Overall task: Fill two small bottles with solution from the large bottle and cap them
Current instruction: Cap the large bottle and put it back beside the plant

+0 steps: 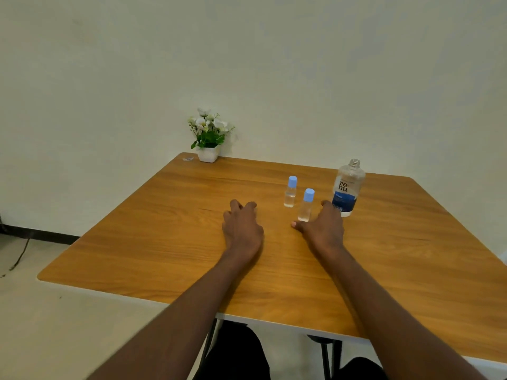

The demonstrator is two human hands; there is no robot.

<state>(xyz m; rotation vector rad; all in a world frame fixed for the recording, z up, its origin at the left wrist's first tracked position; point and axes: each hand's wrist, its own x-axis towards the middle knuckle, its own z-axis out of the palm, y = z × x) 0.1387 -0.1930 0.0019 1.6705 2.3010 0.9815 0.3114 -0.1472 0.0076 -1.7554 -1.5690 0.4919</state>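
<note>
Two small clear bottles with light blue caps stand upright on the wooden table [164,229]: the far one [290,192] and the near one [306,205]. Both hold clear liquid. The large bottle [348,187], with a blue and white label and no cap on its neck, stands to their right. My left hand [241,224] rests on the table left of the small bottles, fingers loosely curled, holding nothing. My right hand [322,224] lies between the near small bottle and the large bottle, thumb next to the near bottle's base, holding nothing.
A white pot of white flowers [208,135] stands at the table's far left corner against the wall, with a small clear object [188,159] beside it. The table's near edge runs above my knees.
</note>
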